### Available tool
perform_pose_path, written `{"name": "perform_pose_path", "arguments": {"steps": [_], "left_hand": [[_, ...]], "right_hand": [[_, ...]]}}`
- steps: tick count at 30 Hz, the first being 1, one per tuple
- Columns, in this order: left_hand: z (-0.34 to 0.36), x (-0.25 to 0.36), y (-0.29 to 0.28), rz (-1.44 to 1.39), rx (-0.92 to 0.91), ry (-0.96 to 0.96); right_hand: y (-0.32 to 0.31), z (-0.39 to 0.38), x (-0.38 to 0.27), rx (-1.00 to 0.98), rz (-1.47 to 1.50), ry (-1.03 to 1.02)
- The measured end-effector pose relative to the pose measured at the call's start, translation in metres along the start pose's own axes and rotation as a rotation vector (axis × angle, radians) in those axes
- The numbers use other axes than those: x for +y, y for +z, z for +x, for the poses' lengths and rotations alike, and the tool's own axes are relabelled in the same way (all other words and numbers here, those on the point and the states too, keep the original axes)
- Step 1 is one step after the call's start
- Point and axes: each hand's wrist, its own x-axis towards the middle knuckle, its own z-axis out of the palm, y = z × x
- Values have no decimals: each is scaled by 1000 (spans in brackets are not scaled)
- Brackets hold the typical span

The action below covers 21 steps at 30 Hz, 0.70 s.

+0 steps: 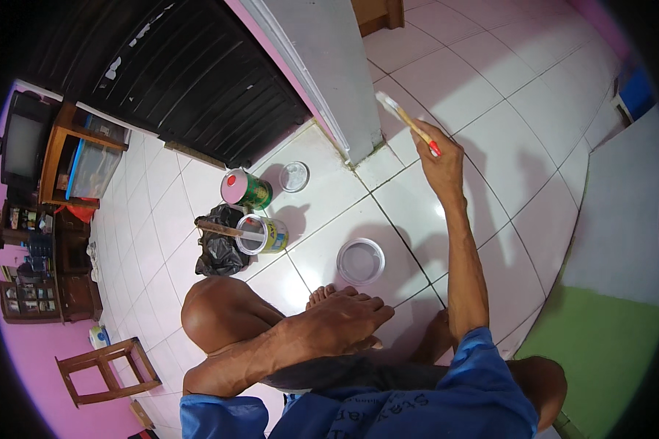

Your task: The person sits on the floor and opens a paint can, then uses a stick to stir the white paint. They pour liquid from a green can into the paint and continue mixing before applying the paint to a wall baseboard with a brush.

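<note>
My right hand [441, 157] is closed around the wooden handle of a paintbrush [406, 119]. The brush has whitish bristles and a red handle end, and its tip is close to the end of a pale wall [329, 66]; whether they touch I cannot tell. Over my bare foot hangs my left hand [337, 320], its fingers loosely bent and the thumb apart, with nothing visible in it. Ahead of that hand, a round shallow container [361, 261] with pale grey contents rests on the tiles. Farther left stands an uncovered paint can [277, 235] with a wooden stick [218, 229] across it.
Beside the paint can are a green can [260, 192], a round lid [294, 176] and a black plastic bag [221, 256]. A black slatted door [190, 73] is beyond them. To the left are a wooden stool frame [110, 369] and a cabinet [40, 274]; a grey-and-green wall [615, 219] rises at right.
</note>
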Motion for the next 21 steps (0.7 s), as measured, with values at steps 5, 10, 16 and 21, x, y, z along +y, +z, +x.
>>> {"name": "perform_pose_path", "arguments": {"steps": [5, 10, 16, 21], "left_hand": [[4, 5, -3, 6, -6, 11], [7, 5, -4, -2, -20, 6], [0, -2, 8, -10, 134, 54], [5, 7, -3, -2, 0, 21]], "right_hand": [[1, 9, -2, -110, -97, 5], [9, 23, -18, 27, 46, -24], [-19, 10, -30, -160, -91, 117], [8, 20, -20, -119, -94, -91]]}}
